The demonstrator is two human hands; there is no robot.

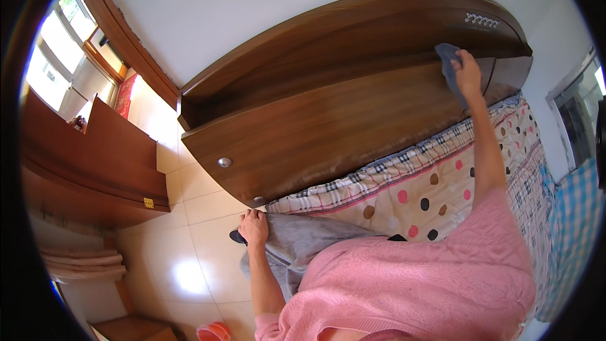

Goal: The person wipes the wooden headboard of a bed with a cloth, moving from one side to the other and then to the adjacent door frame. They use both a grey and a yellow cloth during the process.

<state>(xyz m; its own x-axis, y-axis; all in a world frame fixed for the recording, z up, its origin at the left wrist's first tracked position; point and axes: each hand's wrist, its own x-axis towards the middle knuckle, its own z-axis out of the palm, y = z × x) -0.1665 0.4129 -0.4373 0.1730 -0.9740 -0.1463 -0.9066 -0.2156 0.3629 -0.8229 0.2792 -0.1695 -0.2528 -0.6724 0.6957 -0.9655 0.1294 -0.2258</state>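
Body: pink top (410, 284), grey trousers (303, 233); dark shoe (237, 238) shows past the knee.
Left grip (254, 227): on the knee, fingers bent over it; can't tell if it pinches the fabric.
Red bowl (213, 331): on tiled floor (189, 233), cut by the lower rim of view.
In the way: bed with dotted quilt (416, 205), between body and headboard; plaid border runs along the headboard's lower edge. Right arm reaches across it.
Right grip (468, 76): fingers closed on grey-blue cloth.
Cloth (447, 63): near the right end of the headboard, at the front panel's top edge, lower part hanging down its face.
Headboard (315, 117): brown, arched, recess behind front panel; round knob (225, 162) near lower left corner, silver ornament (481, 20) near upper right.
Right side: blue checked fabric (571, 215), framed window (574, 120) beyond.
Left side: reddish-brown cabinet (95, 158); red mat (126, 96) farther back.
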